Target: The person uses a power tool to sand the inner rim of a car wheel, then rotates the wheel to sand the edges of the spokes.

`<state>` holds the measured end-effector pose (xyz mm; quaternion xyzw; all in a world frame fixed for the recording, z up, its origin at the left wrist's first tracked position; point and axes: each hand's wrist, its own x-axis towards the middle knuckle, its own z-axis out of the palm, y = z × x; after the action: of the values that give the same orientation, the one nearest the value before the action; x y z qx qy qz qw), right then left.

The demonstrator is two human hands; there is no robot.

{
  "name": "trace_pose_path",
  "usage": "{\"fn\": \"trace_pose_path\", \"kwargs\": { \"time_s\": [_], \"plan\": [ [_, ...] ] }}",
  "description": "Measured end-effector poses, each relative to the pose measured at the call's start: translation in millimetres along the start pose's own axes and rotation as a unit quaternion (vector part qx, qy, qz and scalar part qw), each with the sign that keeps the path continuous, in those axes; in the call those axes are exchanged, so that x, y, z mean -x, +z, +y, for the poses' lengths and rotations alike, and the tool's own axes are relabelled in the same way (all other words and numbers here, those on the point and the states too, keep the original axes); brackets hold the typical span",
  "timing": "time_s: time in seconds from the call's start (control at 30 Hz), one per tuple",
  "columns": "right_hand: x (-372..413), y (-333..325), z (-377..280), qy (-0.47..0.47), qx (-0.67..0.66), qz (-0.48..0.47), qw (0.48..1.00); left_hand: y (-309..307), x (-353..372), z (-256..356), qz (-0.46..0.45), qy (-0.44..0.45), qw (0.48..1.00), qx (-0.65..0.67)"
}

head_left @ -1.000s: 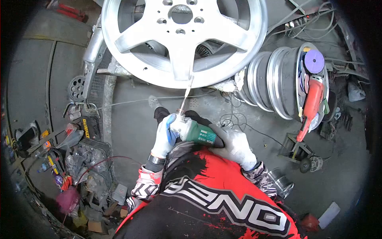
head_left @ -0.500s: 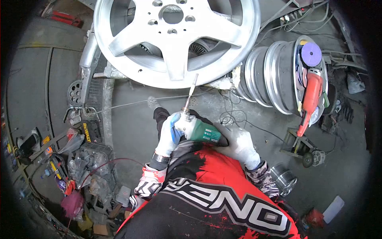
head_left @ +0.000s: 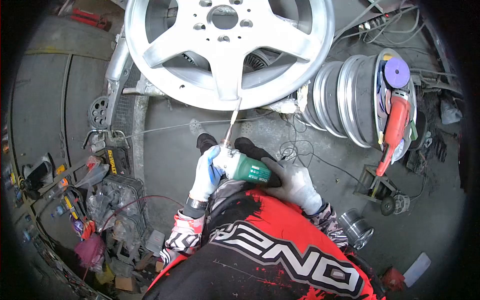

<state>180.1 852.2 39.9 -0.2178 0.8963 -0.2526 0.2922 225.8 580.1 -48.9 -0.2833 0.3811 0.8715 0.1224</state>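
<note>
My left hand, in a white and blue glove, is wrapped round the metal gear head of a green angle grinder. Round its dark rear end close the fingers of my right hand, in a whitish glove. From the head a slim shaft with a pale, narrow bit points up and away from me. The bit's tip overlaps the lower rim of a silver alloy wheel in this view. That wheel lies face up on a stand in front of me.
To the right, several wheel rims lie on their sides, with a red polisher carrying a purple pad on top. Cables trail over the floor. A small motor on a frame stands right. Bags and crates clutter the left.
The grinder and both hands have shifted slightly left, and the bit has dropped lower in view. The wheel and surroundings appear moved slightly right. Both hands keep their hold.
</note>
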Motion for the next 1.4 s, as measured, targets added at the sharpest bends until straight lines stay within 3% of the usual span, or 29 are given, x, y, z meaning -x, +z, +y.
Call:
{"fn": "trace_pose_path", "kwargs": {
  "time_s": [0.13,0.2,0.4,0.53,0.6,0.63,0.67,0.7,0.83,0.87,0.9,0.97,1.23,1.3,1.33,1.4],
  "plan": [
    [-1.6,-2.2,3.4,0.009,0.001,0.015,1.000,3.8,-6.9,-1.2,-0.023,0.083,0.992,-0.097],
    [-1.1,-3.5,3.1,0.009,0.003,0.028,1.000,-13.1,-20.0,-18.7,-0.113,0.029,0.982,0.147],
    [-2.1,-1.9,4.2,0.008,0.015,0.027,0.999,-17.3,-15.5,-18.7,-0.146,0.052,0.979,0.129],
    [-3.6,-1.6,2.1,-0.007,-0.013,0.027,1.000,-15.7,-10.1,-11.4,-0.118,0.056,0.987,0.095],
    [-1.9,-5.7,0.6,0.000,-0.008,0.018,1.000,-18.2,-16.9,-5.3,-0.043,-0.137,0.965,0.218],
    [-0.3,-8.7,1.3,0.002,0.002,0.018,1.000,-10.5,-14.5,-6.9,-0.043,-0.136,0.965,0.221],
    [2.0,-11.8,2.4,0.005,0.012,0.019,1.000,4.3,-10.6,-10.0,-0.054,-0.007,0.997,0.048],
    [5.2,-14.9,3.7,0.006,0.017,0.017,1.000,16.8,-7.8,-11.6,-0.061,0.124,0.982,-0.126],
    [15.1,-24.7,10.4,0.000,0.049,0.062,0.997,33.4,-16.3,-19.8,-0.073,0.106,0.983,-0.129],
    [15.4,-25.9,11.3,0.008,0.059,0.063,0.996,33.1,-21.8,-19.6,-0.083,0.011,0.995,-0.048],
    [14.4,-26.7,11.5,0.004,0.064,0.059,0.996,33.2,-20.3,-20.3,-0.080,0.014,0.996,-0.042],
    [11.1,-27.4,11.1,0.001,0.061,0.047,0.997,34.6,-15.7,-18.7,-0.069,0.101,0.985,-0.124],
    [-7.3,-28.0,-0.5,-0.032,0.043,0.003,0.999,24.9,6.1,-1.7,-0.002,0.100,0.985,-0.138],
    [-6.5,-29.1,2.2,-0.042,0.038,0.004,0.998,22.0,0.1,0.1,0.014,-0.096,0.995,0.037],
    [-5.0,-29.6,5.5,-0.045,0.038,0.012,0.998,13.9,-6.6,-5.9,0.015,-0.093,0.995,0.043],
    [-0.3,-36.0,9.0,-0.050,0.043,0.017,0.998,-4.3,-21.4,-26.1,-0.075,-0.113,0.988,0.079]
  ]
}}
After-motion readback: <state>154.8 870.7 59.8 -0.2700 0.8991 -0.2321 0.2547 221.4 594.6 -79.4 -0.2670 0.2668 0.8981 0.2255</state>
